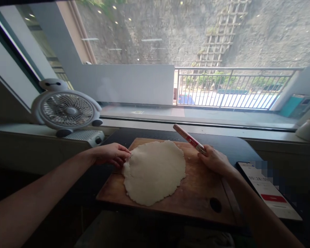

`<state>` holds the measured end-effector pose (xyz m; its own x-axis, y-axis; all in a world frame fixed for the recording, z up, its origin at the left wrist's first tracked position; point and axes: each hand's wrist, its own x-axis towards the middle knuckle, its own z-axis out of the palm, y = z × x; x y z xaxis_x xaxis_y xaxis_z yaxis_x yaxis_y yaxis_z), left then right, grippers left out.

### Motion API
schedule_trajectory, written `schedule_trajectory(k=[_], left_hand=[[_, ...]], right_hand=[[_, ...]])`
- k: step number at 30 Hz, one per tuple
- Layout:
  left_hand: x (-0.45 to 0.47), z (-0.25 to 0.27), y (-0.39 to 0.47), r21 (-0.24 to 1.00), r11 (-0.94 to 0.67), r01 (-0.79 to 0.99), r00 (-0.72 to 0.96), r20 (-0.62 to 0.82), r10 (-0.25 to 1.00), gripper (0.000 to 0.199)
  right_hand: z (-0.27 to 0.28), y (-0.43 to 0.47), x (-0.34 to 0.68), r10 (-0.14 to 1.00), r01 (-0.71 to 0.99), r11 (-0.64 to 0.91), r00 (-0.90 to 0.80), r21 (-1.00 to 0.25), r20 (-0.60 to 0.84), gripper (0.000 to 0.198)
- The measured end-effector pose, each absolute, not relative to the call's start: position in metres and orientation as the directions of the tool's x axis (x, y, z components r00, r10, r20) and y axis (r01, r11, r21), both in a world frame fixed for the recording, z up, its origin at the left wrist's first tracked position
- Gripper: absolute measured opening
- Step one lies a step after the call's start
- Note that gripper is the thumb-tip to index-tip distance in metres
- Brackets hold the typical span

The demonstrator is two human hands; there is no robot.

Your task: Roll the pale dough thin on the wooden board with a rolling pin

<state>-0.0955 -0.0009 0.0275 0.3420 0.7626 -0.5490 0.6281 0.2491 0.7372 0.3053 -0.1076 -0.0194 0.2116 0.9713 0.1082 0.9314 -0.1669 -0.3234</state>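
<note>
A wide, flat sheet of dough [155,172] with a ragged edge lies on a wooden cutting board [201,193]. My left hand [115,155] is at the dough's upper left edge, fingers curled and the tips pinching its rim. In my right hand [215,159] is a rolling pin [188,137], gripped by one end, with a red label and what looks like a clear wrapper on it. It is raised off the board and points up and to the left, apart from the dough.
The board rests on a dark table [224,141] against a window. A white fan [71,110] stands on the ledge at left. On the right, beside my forearm, lies a phone [271,189] showing a timer. The board has a round hole [215,205] near its front right corner.
</note>
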Motion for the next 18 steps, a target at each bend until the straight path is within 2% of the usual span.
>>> schedule_trajectory(k=[3, 5, 8, 10, 12, 14, 18], left_hand=[[-0.096, 0.021, -0.003, 0.694, 0.167, 0.700, 0.272, -0.476, 0.836, 0.041], [-0.092, 0.018, -0.008, 0.607, 0.038, 0.793, 0.232, -0.360, 0.904, 0.037], [-0.087, 0.013, -0.025, 0.331, -0.236, 0.914, 0.232, 0.050, 0.971, 0.029], [-0.086, 0.006, -0.040, 0.152, -0.390, 0.908, 0.339, 0.278, 0.899, 0.034], [-0.086, -0.005, -0.054, 0.061, -0.508, 0.859, 0.466, 0.319, 0.825, 0.041], [-0.087, -0.018, -0.065, 0.026, -0.563, 0.826, 0.539, 0.256, 0.803, 0.047], [-0.087, -0.032, -0.072, -0.027, -0.506, 0.862, 0.501, 0.193, 0.844, 0.058]], right_hand=[[-0.019, -0.107, 0.305, 0.971, 0.936, -0.173, 0.214, -0.306, 0.106, 0.041], [-0.020, -0.108, 0.304, 0.970, 0.938, -0.180, 0.219, -0.296, 0.103, 0.041], [-0.020, -0.108, 0.304, 0.970, 0.939, -0.184, 0.222, -0.292, 0.103, 0.041], [-0.021, -0.108, 0.304, 0.970, 0.939, -0.183, 0.221, -0.290, 0.105, 0.041], [-0.021, -0.108, 0.304, 0.969, 0.941, -0.185, 0.222, -0.284, 0.108, 0.042], [-0.020, -0.107, 0.303, 0.968, 0.942, -0.191, 0.228, -0.276, 0.108, 0.042], [-0.020, -0.107, 0.303, 0.967, 0.941, -0.203, 0.236, -0.270, 0.095, 0.042]])
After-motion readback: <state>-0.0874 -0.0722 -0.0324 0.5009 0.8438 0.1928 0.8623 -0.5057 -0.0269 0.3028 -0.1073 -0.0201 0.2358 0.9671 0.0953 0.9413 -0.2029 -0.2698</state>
